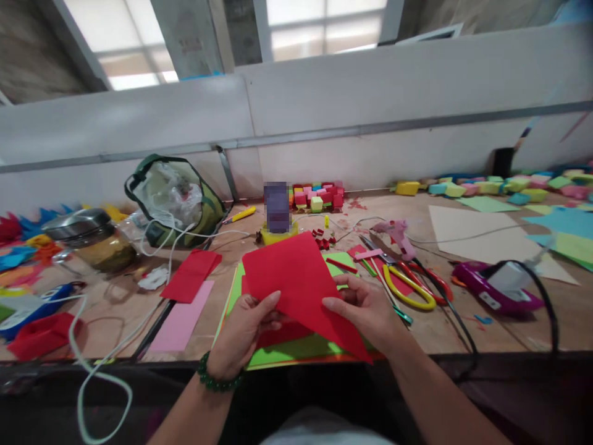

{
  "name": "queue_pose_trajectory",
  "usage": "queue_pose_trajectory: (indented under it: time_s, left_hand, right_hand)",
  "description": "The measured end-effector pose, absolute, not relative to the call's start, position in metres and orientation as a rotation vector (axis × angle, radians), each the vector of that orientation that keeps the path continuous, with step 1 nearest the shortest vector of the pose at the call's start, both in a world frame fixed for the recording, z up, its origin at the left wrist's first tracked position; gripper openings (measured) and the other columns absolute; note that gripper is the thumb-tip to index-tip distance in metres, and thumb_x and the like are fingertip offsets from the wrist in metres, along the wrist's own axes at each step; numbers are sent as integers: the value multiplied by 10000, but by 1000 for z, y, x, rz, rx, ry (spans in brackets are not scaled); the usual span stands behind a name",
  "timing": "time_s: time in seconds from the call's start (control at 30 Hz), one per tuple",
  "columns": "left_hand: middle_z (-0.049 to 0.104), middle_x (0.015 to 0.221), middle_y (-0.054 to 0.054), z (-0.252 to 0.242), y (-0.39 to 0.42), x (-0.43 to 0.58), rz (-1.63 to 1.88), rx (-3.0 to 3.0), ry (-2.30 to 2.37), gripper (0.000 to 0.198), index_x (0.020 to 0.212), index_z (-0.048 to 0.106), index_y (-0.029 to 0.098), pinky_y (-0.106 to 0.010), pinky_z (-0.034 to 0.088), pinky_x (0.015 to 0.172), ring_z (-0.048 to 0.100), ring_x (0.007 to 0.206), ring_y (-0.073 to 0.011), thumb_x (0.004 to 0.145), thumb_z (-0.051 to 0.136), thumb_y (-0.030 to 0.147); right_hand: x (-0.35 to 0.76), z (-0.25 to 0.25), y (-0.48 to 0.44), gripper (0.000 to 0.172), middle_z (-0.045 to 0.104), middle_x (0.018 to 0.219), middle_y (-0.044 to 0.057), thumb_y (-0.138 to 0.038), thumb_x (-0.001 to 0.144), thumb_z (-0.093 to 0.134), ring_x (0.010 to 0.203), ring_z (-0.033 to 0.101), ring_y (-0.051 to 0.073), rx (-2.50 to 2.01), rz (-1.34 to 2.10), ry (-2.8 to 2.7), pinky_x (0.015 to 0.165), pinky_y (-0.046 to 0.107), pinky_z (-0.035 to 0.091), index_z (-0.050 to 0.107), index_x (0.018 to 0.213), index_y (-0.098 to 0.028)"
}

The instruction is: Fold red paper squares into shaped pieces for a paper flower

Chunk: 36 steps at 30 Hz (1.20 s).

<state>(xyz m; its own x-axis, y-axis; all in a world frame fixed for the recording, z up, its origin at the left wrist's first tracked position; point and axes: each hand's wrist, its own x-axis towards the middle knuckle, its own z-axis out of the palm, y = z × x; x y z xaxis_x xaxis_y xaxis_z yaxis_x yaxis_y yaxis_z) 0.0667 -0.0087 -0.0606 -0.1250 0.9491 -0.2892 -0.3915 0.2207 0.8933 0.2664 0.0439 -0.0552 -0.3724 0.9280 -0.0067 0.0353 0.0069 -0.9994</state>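
A sheet of red paper is held up in front of me, slightly tilted, above the table's near edge. My left hand grips its lower left part, thumb on top and fingers curled beneath. On the right, my right hand pinches the sheet between thumb and fingers. Under it lie another red sheet and a stack of green paper. Close to my right hand are yellow-handled scissors, orange-handled scissors and thin strips of paper.
A pink glue gun stands behind the scissors. To the right lies a purple power strip with a black cord. On the left are a glass jar, a green bag, red paper, pink paper and loose white cables.
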Motion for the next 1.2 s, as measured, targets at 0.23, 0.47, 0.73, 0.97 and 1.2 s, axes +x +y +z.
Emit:
queue_pose_trajectory:
  time_s: [0.23,0.47,0.73,0.97,1.2]
  left_hand:
    - [726,791,-85,-64,-12,40,1266,1163,1665,501,1096,613,104,-307,565,658,703,720,-213,777,653,488]
    - [527,1370,-149,-74,-28,38,774,2371,2062,381,1286,553,169,-493,371,1068,457,1284,-283,951,412,287]
    - [553,1347,-134,-75,-29,50,287,2422,1977,470,1311,535,170,-546,322,1068,480,1238,-301,966,359,435]
    - [572,1334,-137,-78,-31,47,368,2431,1983,550,1311,525,156,-573,245,1100,474,1238,-323,911,450,526]
    - [597,1318,-106,-80,-33,42,455,2437,1983,590,1312,531,192,-580,226,1093,489,1220,-325,910,389,600]
  right_hand:
    - [264,-56,49,636,727,883,52,-302,782,644,781,681,211,-1115,1156,-1949,686,320,526,414,1360,-171]
    - [253,-62,65,601,610,1210,182,-209,802,630,1106,552,325,-1309,106,-2535,898,427,448,451,1373,-145]
    - [233,-52,59,296,628,980,96,-178,918,505,851,541,214,-655,11,-3039,676,306,441,597,1199,-200]
    - [211,-43,58,209,640,917,105,-138,884,550,807,551,223,-606,-78,-3228,646,322,410,649,1068,-132]
    - [254,-53,46,88,640,788,72,-96,817,600,701,520,205,-472,-206,-3203,627,339,399,661,804,-159]
